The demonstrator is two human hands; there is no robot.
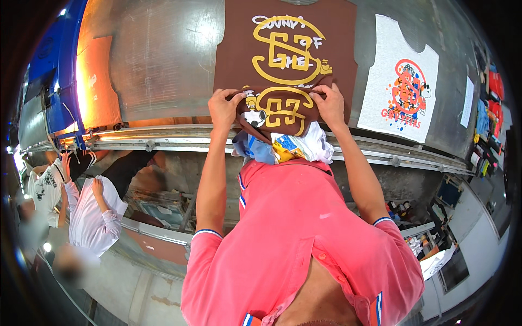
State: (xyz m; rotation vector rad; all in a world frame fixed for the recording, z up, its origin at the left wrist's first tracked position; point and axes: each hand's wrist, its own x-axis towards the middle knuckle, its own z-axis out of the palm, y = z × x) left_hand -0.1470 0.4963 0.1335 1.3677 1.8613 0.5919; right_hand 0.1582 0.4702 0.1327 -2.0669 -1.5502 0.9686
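Both my hands pinch a brown printed fabric piece (pixel 277 111) by its upper edge, my left hand (pixel 224 108) at one corner and my right hand (pixel 330 104) at the other. It bears a yellow looped design and hangs over the table's near edge, in front of my body. Just beyond it, a second brown printed fabric piece (pixel 234 54) with a like yellow design lies flat on the metal table (pixel 163 65). Below the held piece, a bundle of blue, yellow and white cloth (pixel 321 146) shows at my waist.
A white printed fabric piece (pixel 375 81) lies flat to the right. At the left, another piece (pixel 100 81) sits under an orange glow beside a blue machine (pixel 57 76). Metal rails (pixel 179 140) run along the near edge. Two people stand at the left, one in a pale shirt (pixel 95 217).
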